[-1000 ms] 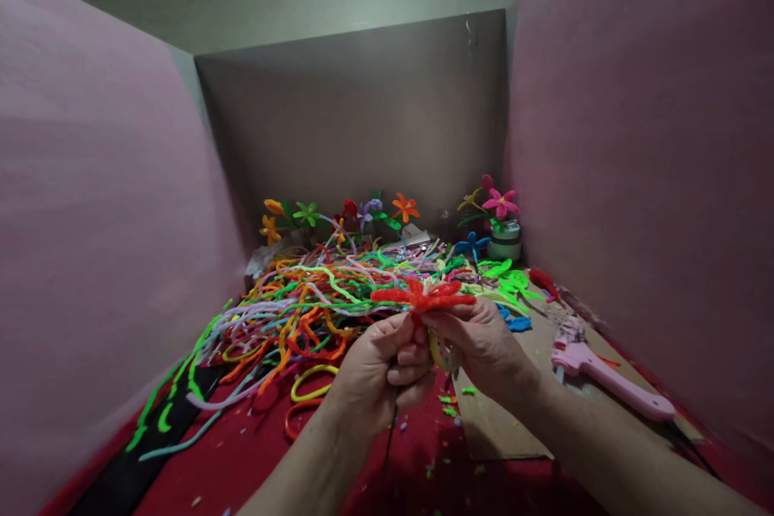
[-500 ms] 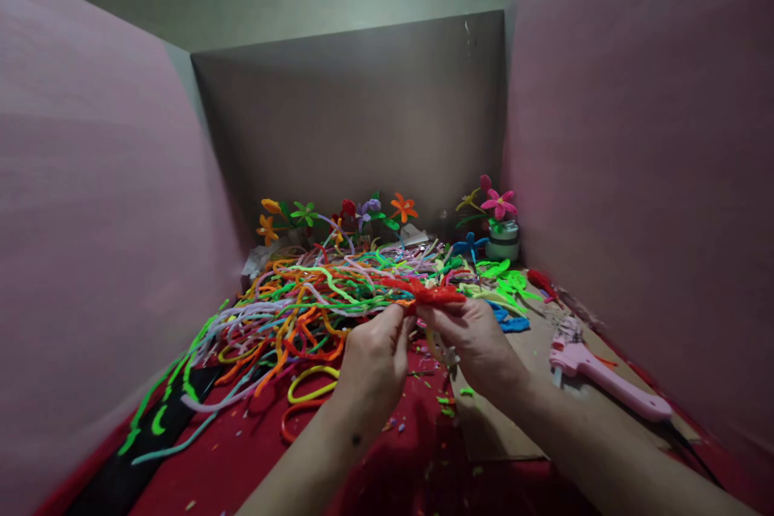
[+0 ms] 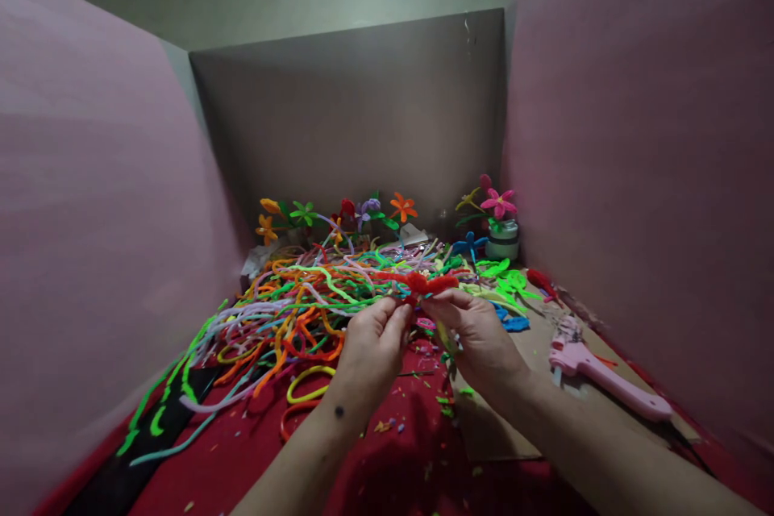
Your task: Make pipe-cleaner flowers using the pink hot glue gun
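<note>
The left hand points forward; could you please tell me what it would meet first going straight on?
Most likely the red pipe-cleaner flower, which the left hand seems to pinch; the pile of pipe cleaners appears to lie beyond, though depth is unclear.

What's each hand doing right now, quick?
Left hand: closed, fingertips pinching the underside of the red fuzzy flower.
Right hand: closed, fingertips pinching the same flower from the other side.

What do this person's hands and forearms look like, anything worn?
The left hand and right hand wear no gloves or visible rings. The left forearm, with a small, dark, round mark, and right forearm show no sleeve or watch.
</note>
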The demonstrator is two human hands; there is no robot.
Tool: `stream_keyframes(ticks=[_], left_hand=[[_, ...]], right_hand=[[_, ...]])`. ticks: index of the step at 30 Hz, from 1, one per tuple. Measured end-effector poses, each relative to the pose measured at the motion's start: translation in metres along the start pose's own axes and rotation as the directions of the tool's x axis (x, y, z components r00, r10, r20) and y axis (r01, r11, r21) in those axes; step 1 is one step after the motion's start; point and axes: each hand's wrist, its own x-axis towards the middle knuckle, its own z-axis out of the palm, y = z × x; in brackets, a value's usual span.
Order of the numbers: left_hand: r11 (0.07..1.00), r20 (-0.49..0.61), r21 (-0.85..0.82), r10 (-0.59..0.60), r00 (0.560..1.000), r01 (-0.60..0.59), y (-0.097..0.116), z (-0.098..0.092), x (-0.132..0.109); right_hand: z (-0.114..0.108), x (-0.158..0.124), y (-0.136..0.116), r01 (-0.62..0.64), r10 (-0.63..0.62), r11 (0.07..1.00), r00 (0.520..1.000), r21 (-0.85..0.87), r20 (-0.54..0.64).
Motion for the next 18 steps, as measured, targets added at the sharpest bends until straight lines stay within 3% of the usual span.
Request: stream_keyframes(ticks=[2,5,9,11,14,16,18], left_hand=[[0.976,0.099,-0.182,-0.099,0.990,0.115,0.000,0.002,-0.001],[0.891,0.263,-0.390,-0.136,0.955,0.234,-0.003,0.001,-0.002],[0.703,0.499,-0.594,-0.061,0.864,0.392,-0.012,-0.003,-0.001],[0.681,0.567,-0.594,-0.023,0.823,0.428,-0.016,-0.004,0.001],[0.843,0.511,-0.446,-0.036,0.859,0.301,-0.015,-0.003,0.004],[0.967,0.363,-0.232,-0.014,0.932,0.105,-0.014,-0.001,0.004],[0.994,0.186,0.010,0.103,0.977,-0.106,-0.015,0.001,0.002]], right_hand=[[0.000,0.001,-0.001,0.021,-0.021,1.000,1.000,0.007,0.018],[0.000,0.000,-0.003,0.011,-0.011,1.000,1.000,0.006,0.025],[0.001,-0.004,-0.004,-0.225,0.217,0.973,0.966,0.041,0.142],[0.001,-0.006,-0.004,-0.267,0.256,0.963,0.951,0.042,0.174],[0.002,-0.005,-0.003,-0.165,0.157,0.985,0.979,0.056,0.130],[0.001,-0.004,0.000,-0.077,0.071,0.996,0.991,0.051,0.111],[0.001,-0.002,0.004,-0.004,0.001,0.999,0.996,0.038,0.091]])
